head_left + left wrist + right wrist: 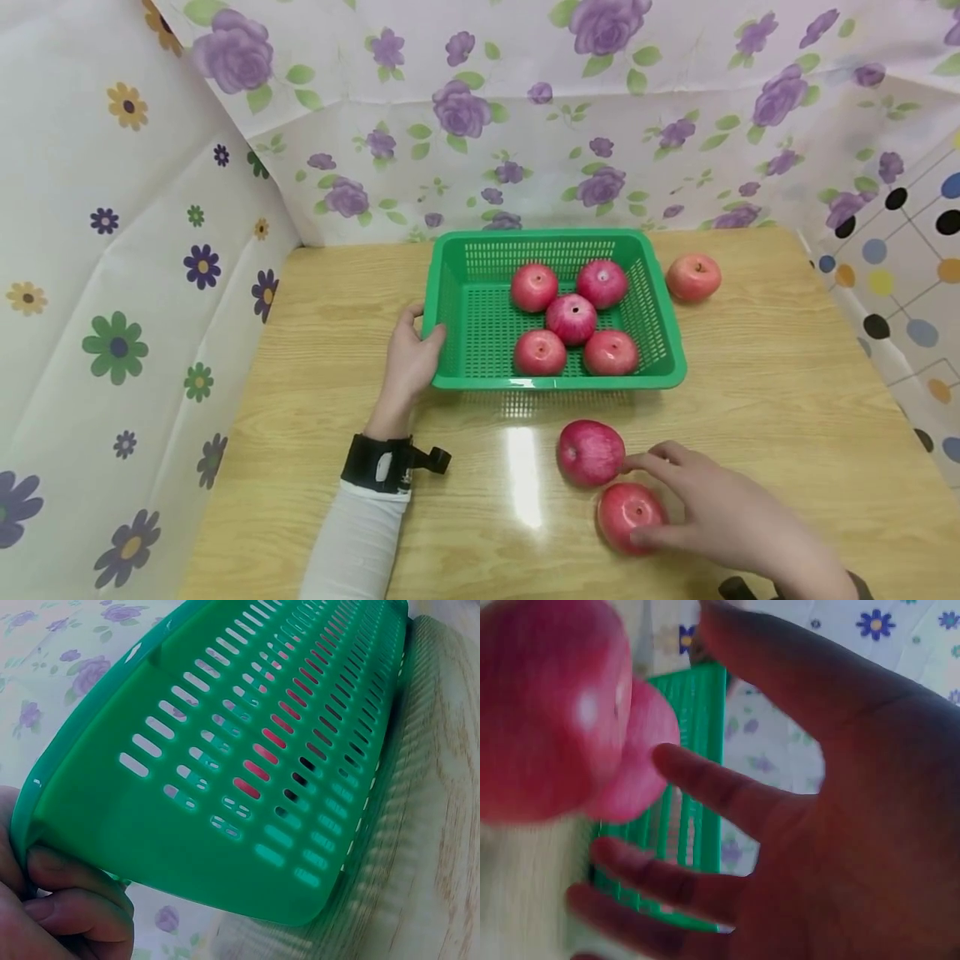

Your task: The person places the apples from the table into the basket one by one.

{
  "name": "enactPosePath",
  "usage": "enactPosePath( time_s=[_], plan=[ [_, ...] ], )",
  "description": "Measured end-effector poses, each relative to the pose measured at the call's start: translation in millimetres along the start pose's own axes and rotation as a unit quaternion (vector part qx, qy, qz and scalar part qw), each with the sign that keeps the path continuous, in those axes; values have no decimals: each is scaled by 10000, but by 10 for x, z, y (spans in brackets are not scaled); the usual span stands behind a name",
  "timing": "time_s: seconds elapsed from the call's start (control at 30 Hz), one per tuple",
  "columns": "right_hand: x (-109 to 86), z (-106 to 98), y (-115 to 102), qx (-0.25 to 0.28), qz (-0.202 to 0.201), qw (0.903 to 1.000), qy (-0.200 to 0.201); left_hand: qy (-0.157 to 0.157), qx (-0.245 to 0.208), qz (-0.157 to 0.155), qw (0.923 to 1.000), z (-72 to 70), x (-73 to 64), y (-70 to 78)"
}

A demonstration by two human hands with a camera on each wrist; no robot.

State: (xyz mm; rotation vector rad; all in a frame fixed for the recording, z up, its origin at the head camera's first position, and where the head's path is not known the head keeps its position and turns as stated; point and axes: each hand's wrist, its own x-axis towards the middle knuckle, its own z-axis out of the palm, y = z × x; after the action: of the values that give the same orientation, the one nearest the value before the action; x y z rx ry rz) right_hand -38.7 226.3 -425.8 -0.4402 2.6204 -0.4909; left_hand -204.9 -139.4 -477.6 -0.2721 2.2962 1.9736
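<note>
My left hand (pixel 411 354) grips the left rim of a green plastic basket (pixel 438 317), thumb over the edge. In the left wrist view, curled fingers (pixel 82 900) hold that rim from outside. Several red apples (pixel 574 319) sit inside, toward the basket's right half. In front of the basket, a darker red apple (pixel 590 452) lies tipped on its side, close to a lighter red apple (pixel 632 517). My right hand (pixel 723 508) spreads around the lighter apple's right side, thumb overlapping it and forefinger near the darker one. The right wrist view shows its fingers (pixel 712 784) apart.
A pinkish apple (pixel 693 277) stands on the wooden table (pixel 787 375) just right of the basket. Flower-printed sheets (pixel 480 125) hang behind the table and on the left, and a dotted sheet (pixel 900 308) borders the right side.
</note>
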Motion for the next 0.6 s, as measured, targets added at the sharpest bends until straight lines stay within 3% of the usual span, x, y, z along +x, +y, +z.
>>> enactPosePath(
  time_s=[0.2, 0.6],
  plan=[
    [-35, 156, -104, -278, -474, 9984, 164, -21, -50, 62, 10000, -1, -5, 8],
    [-5, 366, -108, -298, -389, 9988, 77, -93, -136, 58, 9998, -18, -4, 5]
  ],
)
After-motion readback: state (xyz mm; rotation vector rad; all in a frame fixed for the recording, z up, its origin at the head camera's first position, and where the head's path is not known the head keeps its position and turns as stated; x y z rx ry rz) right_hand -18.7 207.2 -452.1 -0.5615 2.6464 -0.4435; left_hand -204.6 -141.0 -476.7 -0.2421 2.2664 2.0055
